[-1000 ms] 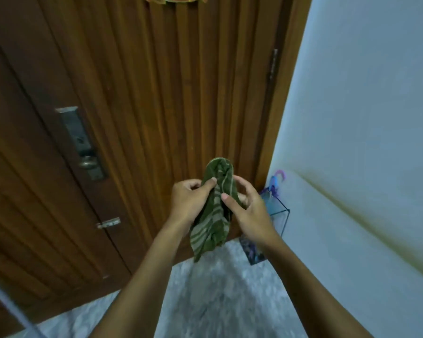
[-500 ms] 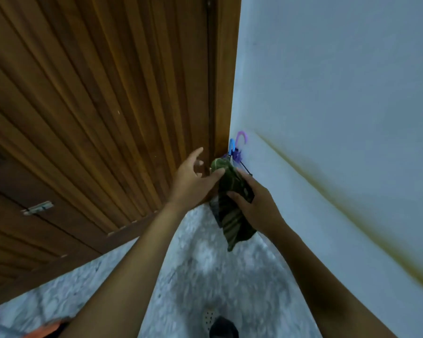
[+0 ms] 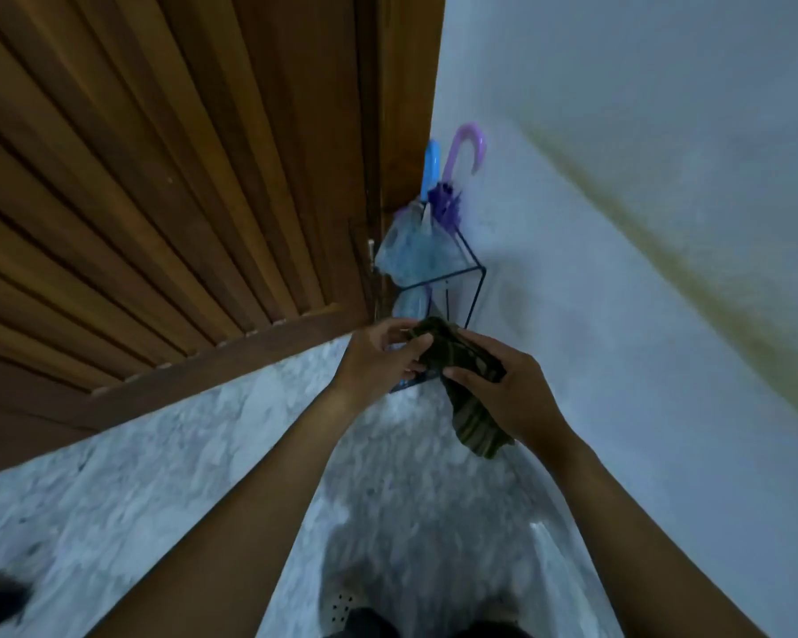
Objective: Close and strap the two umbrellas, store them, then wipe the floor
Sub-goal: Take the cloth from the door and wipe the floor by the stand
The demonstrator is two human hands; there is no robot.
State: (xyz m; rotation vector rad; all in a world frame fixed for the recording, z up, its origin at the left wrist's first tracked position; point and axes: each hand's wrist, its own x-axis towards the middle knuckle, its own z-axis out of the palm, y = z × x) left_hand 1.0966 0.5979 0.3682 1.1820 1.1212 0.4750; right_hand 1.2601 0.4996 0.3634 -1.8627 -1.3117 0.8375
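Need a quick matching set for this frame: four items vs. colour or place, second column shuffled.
1. cloth
2. hooked umbrella handle
3. straight umbrella handle
4. wire stand

A. blue
B. in the corner by the door
C. purple
D. held by left hand and right hand

Pairs: 1-D, 2-C, 3-A, 4-B

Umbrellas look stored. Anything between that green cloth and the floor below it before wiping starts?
Nothing visible. The green cloth hangs from the right hand, with the left hand pinching its top. The marble floor beneath shows bare; the wire stand sits behind, in the corner.
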